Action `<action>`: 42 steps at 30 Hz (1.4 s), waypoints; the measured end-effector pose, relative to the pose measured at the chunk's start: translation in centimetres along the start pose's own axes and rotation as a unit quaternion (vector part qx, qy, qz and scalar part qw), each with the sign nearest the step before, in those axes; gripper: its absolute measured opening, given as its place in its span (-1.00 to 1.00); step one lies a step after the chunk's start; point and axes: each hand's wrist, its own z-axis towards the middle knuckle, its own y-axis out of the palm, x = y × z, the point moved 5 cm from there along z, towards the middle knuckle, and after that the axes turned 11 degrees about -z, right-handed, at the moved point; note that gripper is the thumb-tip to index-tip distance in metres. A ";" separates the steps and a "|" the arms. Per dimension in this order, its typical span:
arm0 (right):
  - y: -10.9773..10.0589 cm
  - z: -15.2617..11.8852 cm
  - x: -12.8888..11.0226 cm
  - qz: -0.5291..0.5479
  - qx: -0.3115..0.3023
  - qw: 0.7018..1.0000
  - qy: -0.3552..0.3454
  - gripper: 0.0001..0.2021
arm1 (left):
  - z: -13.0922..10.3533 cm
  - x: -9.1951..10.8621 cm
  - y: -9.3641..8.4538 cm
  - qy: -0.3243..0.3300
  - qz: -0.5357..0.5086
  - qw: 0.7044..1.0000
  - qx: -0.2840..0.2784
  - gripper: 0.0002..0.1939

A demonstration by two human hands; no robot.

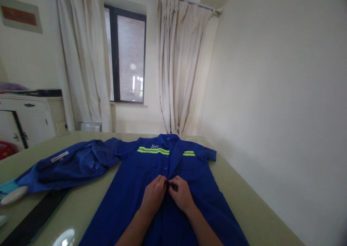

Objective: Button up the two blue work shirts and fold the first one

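Observation:
A blue short-sleeved work shirt (146,177) with yellow-green reflective stripes lies spread on the table, collar at the far end. My left hand (157,190) and my right hand (180,191) meet at its front opening, around mid-chest. Both have their fingers pinched on the shirt's placket edges, nearly touching each other. Above my hands the front lies open in a V, and small round buttons show along the left edge. Whatever button sits between my fingertips is hidden.
Another blue garment (78,163) lies bunched to the left on the greenish table (260,217). Near it are a dark flat panel (38,217) and a white rounded object (15,195). A wall (284,94) runs along the right; curtains (179,58) hang behind.

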 end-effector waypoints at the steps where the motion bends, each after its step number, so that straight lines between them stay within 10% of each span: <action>1: -0.1 0.0 0.0 0.007 0.003 1.000 -0.005 -0.79 | 0.0 0.0 0.1 0.000 0.000 1.000 0.000 -0.79; 10: 0.7 0.4 0.7 0.105 -0.039 0.992 0.059 -0.74 | 0.0 -0.3 0.4 0.016 -0.064 0.998 -0.004 -0.77; 20: 0.1 0.5 0.6 -0.060 0.013 0.998 0.021 -0.81 | 0.4 -1.3 0.2 -0.056 -0.336 0.940 0.008 -0.86; 42: 1.0 1.1 2.0 0.032 -0.027 0.998 0.047 -0.79 | 0.7 -3.4 1.0 -0.088 -0.246 0.965 -0.017 -0.85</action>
